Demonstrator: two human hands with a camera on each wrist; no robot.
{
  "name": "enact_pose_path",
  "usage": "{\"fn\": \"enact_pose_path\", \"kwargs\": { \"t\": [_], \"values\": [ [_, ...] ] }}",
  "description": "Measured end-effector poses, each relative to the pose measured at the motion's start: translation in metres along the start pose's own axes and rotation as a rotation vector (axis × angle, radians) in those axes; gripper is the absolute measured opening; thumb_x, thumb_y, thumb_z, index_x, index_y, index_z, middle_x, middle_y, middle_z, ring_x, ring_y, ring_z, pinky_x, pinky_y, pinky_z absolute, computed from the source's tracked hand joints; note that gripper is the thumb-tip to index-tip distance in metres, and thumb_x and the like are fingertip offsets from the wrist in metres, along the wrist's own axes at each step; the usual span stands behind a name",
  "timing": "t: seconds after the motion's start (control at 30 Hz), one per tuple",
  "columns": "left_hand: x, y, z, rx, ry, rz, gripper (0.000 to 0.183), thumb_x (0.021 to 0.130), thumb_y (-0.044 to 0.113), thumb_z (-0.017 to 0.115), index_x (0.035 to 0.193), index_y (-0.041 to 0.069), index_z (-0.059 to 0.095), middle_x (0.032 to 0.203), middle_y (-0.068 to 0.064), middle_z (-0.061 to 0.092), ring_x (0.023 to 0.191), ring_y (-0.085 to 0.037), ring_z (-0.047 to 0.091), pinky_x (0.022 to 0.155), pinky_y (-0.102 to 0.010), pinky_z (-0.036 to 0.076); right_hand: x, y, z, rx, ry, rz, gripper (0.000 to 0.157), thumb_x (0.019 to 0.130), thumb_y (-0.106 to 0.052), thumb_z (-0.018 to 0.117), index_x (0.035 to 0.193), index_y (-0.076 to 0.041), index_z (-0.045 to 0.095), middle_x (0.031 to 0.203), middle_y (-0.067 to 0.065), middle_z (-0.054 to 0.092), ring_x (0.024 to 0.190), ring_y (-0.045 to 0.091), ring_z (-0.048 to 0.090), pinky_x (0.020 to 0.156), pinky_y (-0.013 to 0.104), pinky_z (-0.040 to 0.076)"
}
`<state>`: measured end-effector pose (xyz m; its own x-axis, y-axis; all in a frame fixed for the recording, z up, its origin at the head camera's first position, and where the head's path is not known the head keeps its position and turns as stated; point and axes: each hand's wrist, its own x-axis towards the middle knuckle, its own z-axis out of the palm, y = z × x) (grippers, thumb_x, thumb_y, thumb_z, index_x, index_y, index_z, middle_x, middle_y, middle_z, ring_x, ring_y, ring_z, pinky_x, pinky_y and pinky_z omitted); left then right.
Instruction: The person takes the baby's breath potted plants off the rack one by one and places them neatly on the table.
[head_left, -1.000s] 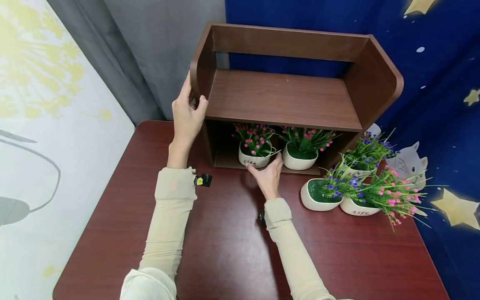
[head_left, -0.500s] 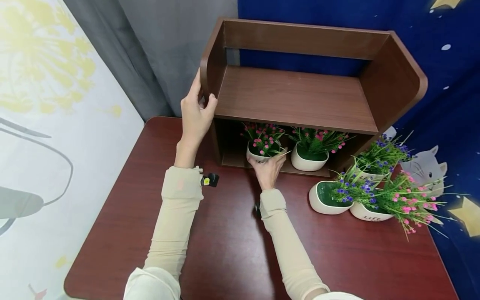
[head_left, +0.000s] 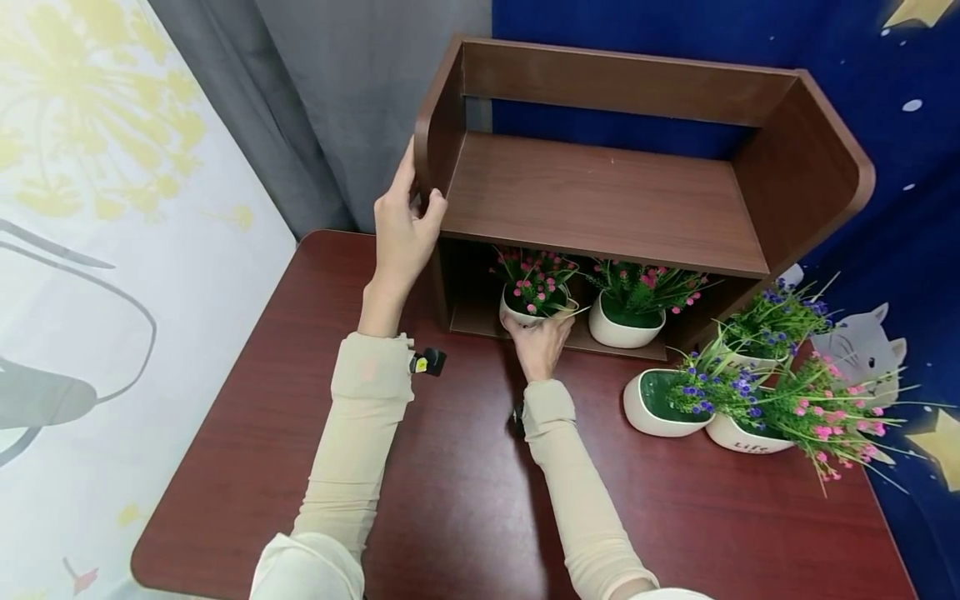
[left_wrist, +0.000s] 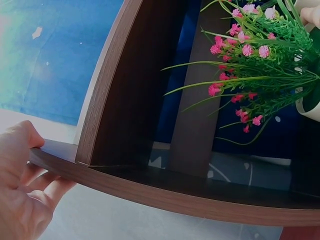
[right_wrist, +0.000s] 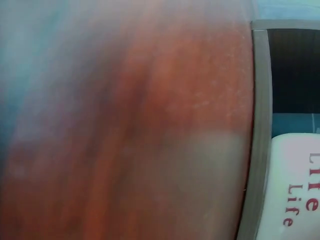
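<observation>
A brown wooden shelf [head_left: 600,187] stands on the table. My left hand [head_left: 405,221] grips the front edge of its left side panel, thumb on the inner side; the left wrist view shows the fingers curled under this edge. In the lower compartment, a white pot with pink flowers [head_left: 536,287] sits at the left. My right hand [head_left: 542,342] holds this pot from the front, thumb at its left and fingers at its right, hiding much of its front. A similar pink-flowered pot [head_left: 626,325] stands to its right. Red "Life" lettering shows on a white pot [right_wrist: 292,195] in the right wrist view.
Right of the shelf, several white pots cluster: two with blue flowers [head_left: 667,404] [head_left: 776,321] and one with pink flowers [head_left: 750,437]. The reddish-brown table [head_left: 442,483] extends in front. A blue star-patterned curtain [head_left: 918,250] hangs behind.
My right hand has moved forward from just in front of the left pink-flowered pot and taken hold of it. The head view has shifted slightly; my left hand keeps its grip on the panel.
</observation>
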<state>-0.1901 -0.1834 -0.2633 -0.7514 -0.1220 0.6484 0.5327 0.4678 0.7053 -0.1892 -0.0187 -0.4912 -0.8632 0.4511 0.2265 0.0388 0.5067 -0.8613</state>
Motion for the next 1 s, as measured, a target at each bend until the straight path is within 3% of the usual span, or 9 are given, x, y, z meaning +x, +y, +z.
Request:
{"fn": "enact_pose_path", "kwargs": {
  "t": [0.17,0.33,0.47,0.7,1.0],
  "values": [
    [0.004,-0.023,0.011,0.012,-0.001,0.014,0.061,0.085,-0.003,0.05,0.143,0.014,0.039,0.129,0.005,0.055,0.071,-0.008,0.047,0.05,-0.021,0.03,0.001,0.001,-0.007,0.0,0.021,0.018,0.109,0.055,-0.034,0.085,0.138,0.008,0.026,0.123,0.026,0.04,0.115,0.038,0.04,0.099,0.04,0.031],
    [0.007,-0.028,0.013,0.026,0.006,0.028,0.06,0.086,0.001,0.047,0.143,0.019,0.038,0.128,0.014,0.054,0.06,-0.014,0.04,0.053,-0.022,0.032,-0.005,-0.001,-0.012,0.015,0.007,0.009,0.107,0.057,-0.034,0.084,0.139,0.005,0.027,0.133,0.023,0.035,0.122,0.032,0.036,0.103,0.035,0.027],
    [0.008,-0.03,0.01,0.033,0.011,0.022,0.059,0.087,0.002,0.047,0.143,0.018,0.038,0.128,0.013,0.054,0.06,-0.015,0.039,0.053,-0.022,0.033,-0.018,-0.006,-0.013,0.003,-0.028,-0.01,0.108,0.058,-0.034,0.083,0.139,0.006,0.025,0.139,0.023,0.031,0.124,0.032,0.034,0.104,0.034,0.025],
    [0.013,-0.033,0.007,0.014,0.02,-0.001,0.06,0.087,0.0,0.048,0.142,0.02,0.038,0.129,0.011,0.054,0.068,-0.009,0.044,0.054,-0.022,0.031,-0.041,-0.017,-0.003,0.019,-0.067,-0.102,0.096,0.058,-0.033,0.083,0.136,0.0,0.039,0.14,0.022,0.029,0.125,0.035,0.033,0.104,0.04,0.025],
    [0.018,-0.042,0.006,0.029,0.018,-0.001,0.059,0.088,0.002,0.049,0.143,0.021,0.037,0.131,0.012,0.052,0.072,-0.007,0.047,0.051,-0.023,0.028,-0.066,-0.027,0.01,0.036,-0.112,-0.146,0.095,0.058,-0.035,0.084,0.136,-0.004,0.038,0.137,0.017,0.031,0.12,0.035,0.037,0.101,0.04,0.029]
  ]
}}
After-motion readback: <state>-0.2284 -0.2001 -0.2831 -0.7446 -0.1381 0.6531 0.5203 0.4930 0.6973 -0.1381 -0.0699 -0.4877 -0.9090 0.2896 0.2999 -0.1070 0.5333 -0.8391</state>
